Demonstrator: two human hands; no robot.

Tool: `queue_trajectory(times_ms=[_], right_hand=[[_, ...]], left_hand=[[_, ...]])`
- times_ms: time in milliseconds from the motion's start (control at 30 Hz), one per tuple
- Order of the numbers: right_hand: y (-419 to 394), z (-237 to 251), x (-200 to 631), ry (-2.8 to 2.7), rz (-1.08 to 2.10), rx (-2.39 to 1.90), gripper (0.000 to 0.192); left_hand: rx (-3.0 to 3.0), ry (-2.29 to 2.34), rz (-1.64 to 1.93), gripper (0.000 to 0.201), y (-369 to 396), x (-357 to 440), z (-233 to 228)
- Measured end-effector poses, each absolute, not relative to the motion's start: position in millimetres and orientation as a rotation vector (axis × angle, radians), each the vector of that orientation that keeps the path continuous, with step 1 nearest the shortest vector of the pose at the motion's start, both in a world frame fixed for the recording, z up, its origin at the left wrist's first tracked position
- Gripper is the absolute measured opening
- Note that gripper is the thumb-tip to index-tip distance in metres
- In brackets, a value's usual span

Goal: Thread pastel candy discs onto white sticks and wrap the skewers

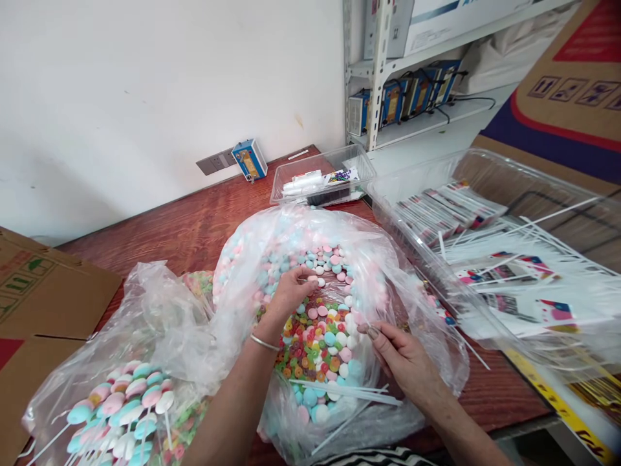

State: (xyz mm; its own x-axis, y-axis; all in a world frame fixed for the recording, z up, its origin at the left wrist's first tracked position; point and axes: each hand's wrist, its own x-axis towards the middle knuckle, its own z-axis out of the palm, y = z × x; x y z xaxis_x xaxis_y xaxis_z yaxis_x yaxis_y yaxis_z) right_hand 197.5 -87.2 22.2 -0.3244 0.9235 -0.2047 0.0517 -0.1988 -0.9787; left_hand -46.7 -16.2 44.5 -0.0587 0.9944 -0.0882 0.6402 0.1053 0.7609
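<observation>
My left hand [292, 291] is over the middle of a large open clear plastic bag [286, 223]. Its thumb and fingers pinch a small white candy [313, 279]. Round pink, blue and white candies [334, 259] lie about it in the bag, and a heap of small ring gummies [303, 349] sits nearer me. On the bag's right side, my right hand [400, 356] has thumb and forefinger pressed together; what is between them I cannot make out. Several white sticks [349, 391] lie across the candies below my hands.
At the left, another plastic bag [165, 310] carries lollipops [129, 401] beside a cardboard box [43, 291]. A large clear tray [417, 226] of sticks and printed packets stands right. Behind are a smaller clear tray [286, 171], a blue device [250, 160] and a metal shelf [378, 71].
</observation>
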Motion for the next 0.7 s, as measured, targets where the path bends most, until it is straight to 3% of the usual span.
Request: queue_trajectory(times_ms=[167, 700], right_hand=[[-85.8, 12.6, 200.1, -1.37, 1.594, -1.22, 0.043], [-84.4, 4.7, 199.0, -1.403, 1.571, -1.214, 0.039]], left_hand=[[1.835, 1.749, 0.608, 0.013, -5.6, -31.6, 31.8], [1.937, 1.854, 0.565, 0.022, 7.4, -43.5, 19.0]])
